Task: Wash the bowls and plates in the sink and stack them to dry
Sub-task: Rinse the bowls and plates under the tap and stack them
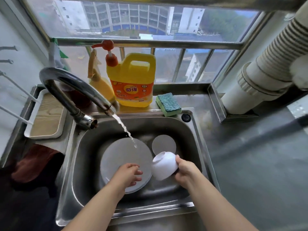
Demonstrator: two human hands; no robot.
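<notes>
A steel sink [191,147] holds a large white plate [120,154] and, further back to the right, a second round white dish [164,145]. My right hand [185,170] grips a white bowl [164,165], tipped on its side with its base towards the left, above the sink's right half. My left hand [129,174] hovers over the near edge of the large plate, fingers loosely spread and holding nothing. Water runs from the curved tap [70,87] onto the plate.
A yellow detergent jug [133,82] with a red pump and a green-blue sponge [168,104] stand on the ledge behind the sink. A wood-bottomed tray [46,115] sits at the left. The steel counter [258,155] stretches right, with a white pipe [260,80] above it.
</notes>
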